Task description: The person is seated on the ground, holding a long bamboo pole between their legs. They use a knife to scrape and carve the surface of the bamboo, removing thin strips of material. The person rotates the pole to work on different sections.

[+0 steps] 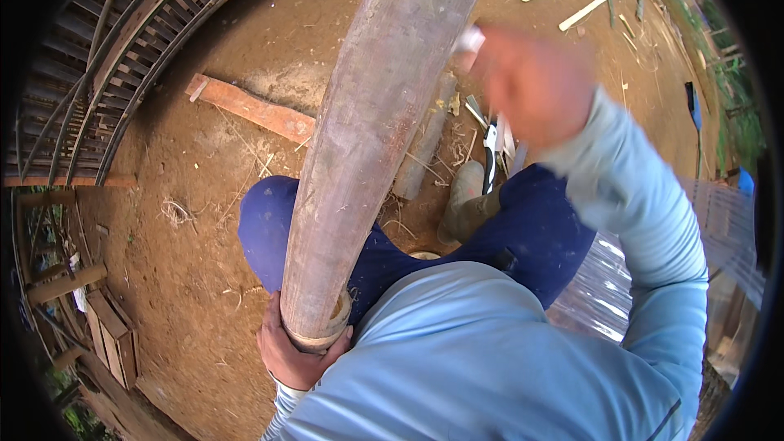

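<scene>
Pole (367, 131), thick, dull purplish-brown and apparently bamboo: it ran aslant from beside my torso, across the view of my left knee, and out past the upper edge. At its pale, open near end, my left hand (296, 359) was wrapped about the rim, fingers on the outer side and thumb on the inner. Beyond lay my blue trousers (265, 216), knees parted. My right hand (539, 86), blurred, was raised beside the pole's right flank with a small white thing (468, 39) at its fingertips; whether the fingers had closed on it I could not tell.

Good handling, I judged, depended on the left hand — a firm hold at the base, thumb clear of the open edge — since a long, heavy-looking shaft could roll or tip. The right called for short, controlled strokes directed away from the holding fingers.

On the ground past my knees lay a white-and-black handled tool (490, 147) and a short weathered log (426, 147); farther left, a reddish board (249, 108). Farthest off were pale split strips (600, 4) and, opposite, a slatted rack (151, 45).
</scene>
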Action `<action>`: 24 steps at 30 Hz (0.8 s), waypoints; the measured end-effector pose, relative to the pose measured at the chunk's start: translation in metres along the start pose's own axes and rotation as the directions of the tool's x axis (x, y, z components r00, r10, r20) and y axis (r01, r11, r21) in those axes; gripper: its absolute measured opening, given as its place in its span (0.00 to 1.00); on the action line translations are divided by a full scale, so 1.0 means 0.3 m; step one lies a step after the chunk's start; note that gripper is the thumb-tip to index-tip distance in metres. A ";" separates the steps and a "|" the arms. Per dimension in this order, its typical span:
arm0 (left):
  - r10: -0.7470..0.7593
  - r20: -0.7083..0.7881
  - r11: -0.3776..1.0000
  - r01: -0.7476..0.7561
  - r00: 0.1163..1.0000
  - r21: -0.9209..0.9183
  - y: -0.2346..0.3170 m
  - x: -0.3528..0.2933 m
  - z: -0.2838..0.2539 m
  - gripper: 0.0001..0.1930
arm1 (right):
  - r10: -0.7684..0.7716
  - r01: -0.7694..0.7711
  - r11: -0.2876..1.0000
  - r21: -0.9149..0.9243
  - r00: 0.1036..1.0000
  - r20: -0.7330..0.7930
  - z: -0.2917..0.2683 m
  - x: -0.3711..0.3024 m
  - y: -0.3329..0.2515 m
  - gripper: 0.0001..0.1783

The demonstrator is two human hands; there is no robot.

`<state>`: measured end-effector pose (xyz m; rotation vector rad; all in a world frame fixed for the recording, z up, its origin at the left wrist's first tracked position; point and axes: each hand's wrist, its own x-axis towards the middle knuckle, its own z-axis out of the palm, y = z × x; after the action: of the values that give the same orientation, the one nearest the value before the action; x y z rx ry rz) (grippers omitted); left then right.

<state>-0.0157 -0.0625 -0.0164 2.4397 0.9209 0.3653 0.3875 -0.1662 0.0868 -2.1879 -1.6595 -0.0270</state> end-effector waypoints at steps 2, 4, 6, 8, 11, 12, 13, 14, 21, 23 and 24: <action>0.039 -0.038 0.998 -0.037 0.999 0.051 -0.018 -0.005 0.014 0.61 | -0.083 0.079 0.993 0.087 0.996 0.043 0.042 -0.014 -0.047 0.08; 0.050 -0.055 0.997 -0.047 0.997 0.058 -0.013 0.004 0.020 0.61 | -0.070 0.071 0.997 0.019 0.997 -0.023 0.023 0.018 -0.012 0.08; 0.038 -0.059 0.998 -0.035 0.998 0.053 -0.006 0.012 0.026 0.60 | 0.049 -0.064 0.994 -0.093 0.987 -0.155 -0.065 0.089 0.048 0.09; 0.003 -0.050 0.999 -0.002 0.999 0.038 0.005 0.015 0.029 0.60 | 0.079 -0.087 0.995 -0.055 0.987 -0.142 -0.004 0.029 0.001 0.10; 0.024 -0.051 0.999 -0.022 0.998 0.031 -0.002 0.011 0.028 0.59 | 0.038 -0.040 0.999 -0.019 0.994 -0.101 -0.006 0.008 0.002 0.12; 0.011 -0.053 1.000 -0.010 0.999 0.023 0.002 0.010 0.026 0.59 | -0.006 0.003 1.000 -0.026 0.993 -0.115 -0.009 0.017 0.031 0.12; -0.001 -0.055 1.000 0.002 0.998 0.015 0.008 0.009 0.025 0.58 | -0.050 0.046 0.998 -0.034 0.990 -0.129 -0.009 0.022 0.052 0.12; -0.013 -0.057 1.000 0.014 0.998 0.007 0.012 0.009 0.024 0.58 | 0.006 -0.008 1.000 -0.020 0.993 -0.120 -0.020 0.028 0.057 0.12; 0.022 -0.098 0.999 -0.018 0.995 0.041 0.025 0.002 0.031 0.58 | 0.062 -0.061 0.998 0.023 0.996 -0.072 0.005 0.000 0.016 0.11; -0.006 -0.064 1.000 0.006 0.998 -0.004 0.026 -0.007 0.026 0.59 | 0.011 -0.014 0.999 -0.030 0.996 -0.086 -0.019 0.020 0.063 0.09; 0.002 -0.064 1.000 -0.002 0.998 0.002 0.030 -0.004 0.028 0.58 | -0.030 0.023 0.998 -0.062 0.994 -0.108 -0.016 0.016 0.078 0.08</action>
<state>-0.0084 -0.0722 -0.0186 2.4436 0.9467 0.4455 0.4118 -0.1685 0.0856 -2.1676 -1.6468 -0.2036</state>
